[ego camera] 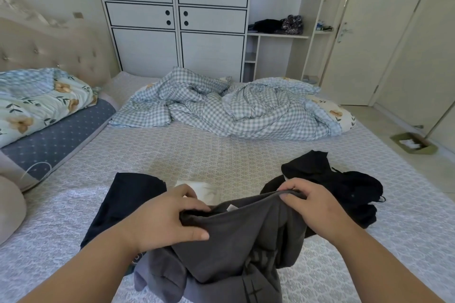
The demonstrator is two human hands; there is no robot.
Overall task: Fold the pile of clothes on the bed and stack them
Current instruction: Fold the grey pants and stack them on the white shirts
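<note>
Both hands are clamped on the grey top (236,233): left hand (165,219) bunching one end of its upper edge, right hand (312,206) pinching the other. That edge runs side to side between them, and the rest hangs down toward the person. The bare bed (197,155) straight ahead looks like the spot to spread it (plenty of room), between the dark folded piece (125,202) on the left and the black pile (344,184) on the right.

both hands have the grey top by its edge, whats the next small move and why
Probably lift and shake the dark grey garment out flat: left hand and right hand grip its top edge, but the rest hangs bunched below, too crumpled to fold.
</note>
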